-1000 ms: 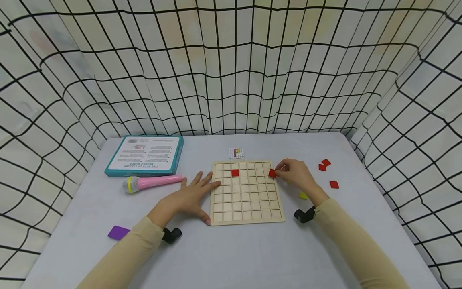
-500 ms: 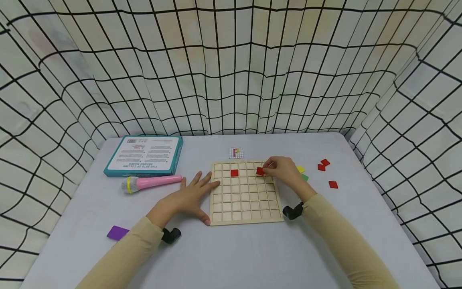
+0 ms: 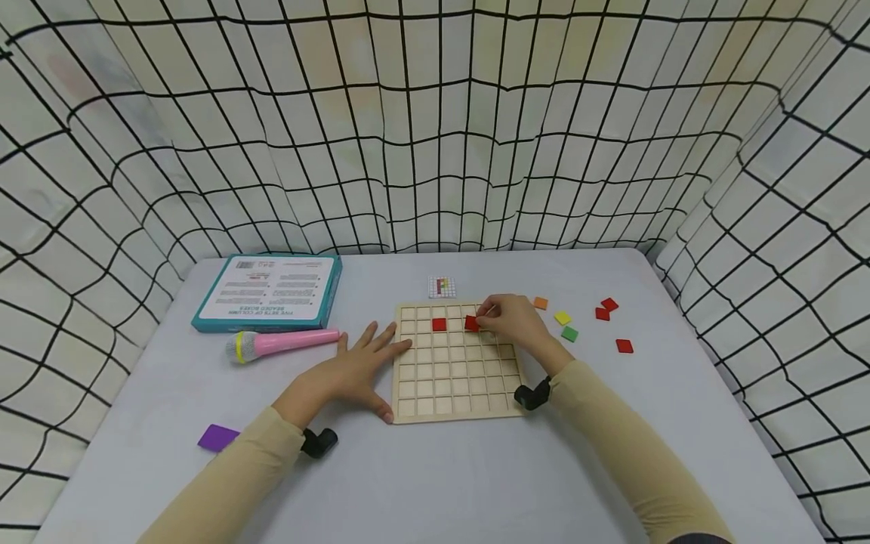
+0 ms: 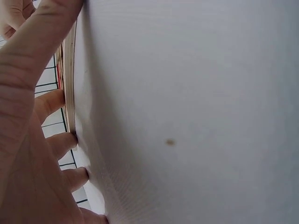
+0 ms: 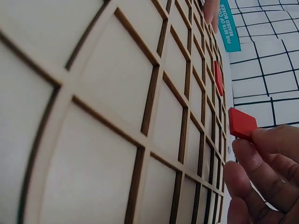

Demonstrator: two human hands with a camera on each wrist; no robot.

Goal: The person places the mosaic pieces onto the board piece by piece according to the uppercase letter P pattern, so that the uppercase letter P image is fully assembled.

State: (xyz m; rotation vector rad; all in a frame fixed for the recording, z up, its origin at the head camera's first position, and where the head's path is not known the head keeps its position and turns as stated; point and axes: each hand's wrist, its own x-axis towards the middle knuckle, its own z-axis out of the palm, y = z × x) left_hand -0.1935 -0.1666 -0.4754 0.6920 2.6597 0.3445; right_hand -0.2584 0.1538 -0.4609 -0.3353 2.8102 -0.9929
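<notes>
A square wooden grid board (image 3: 462, 385) lies mid-table. One red tile (image 3: 439, 324) sits in a cell near its far edge, toward the left. My right hand (image 3: 513, 321) is over the board's far right part, pinching a second red tile (image 5: 243, 123) between thumb and fingertips; the right wrist view shows it raised above the grid. My left hand (image 3: 356, 370) lies with fingers spread against the board's left side, thumb at the near left corner. In the left wrist view, its fingers (image 4: 63, 144) touch the board's edge.
A small colored-grid card (image 3: 442, 287) lies behind the board. Right of it are orange (image 3: 540, 303), yellow (image 3: 562, 318) and green (image 3: 569, 333) tiles, plus loose red tiles (image 3: 624, 346). Leftward are a teal box (image 3: 268, 291), a pink microphone (image 3: 292, 341) and a purple piece (image 3: 217, 437).
My right hand has moved left with the red tile, from the board's right edge to over its far cells. The orange, yellow and green tiles now show fully. My left hand stays put.
</notes>
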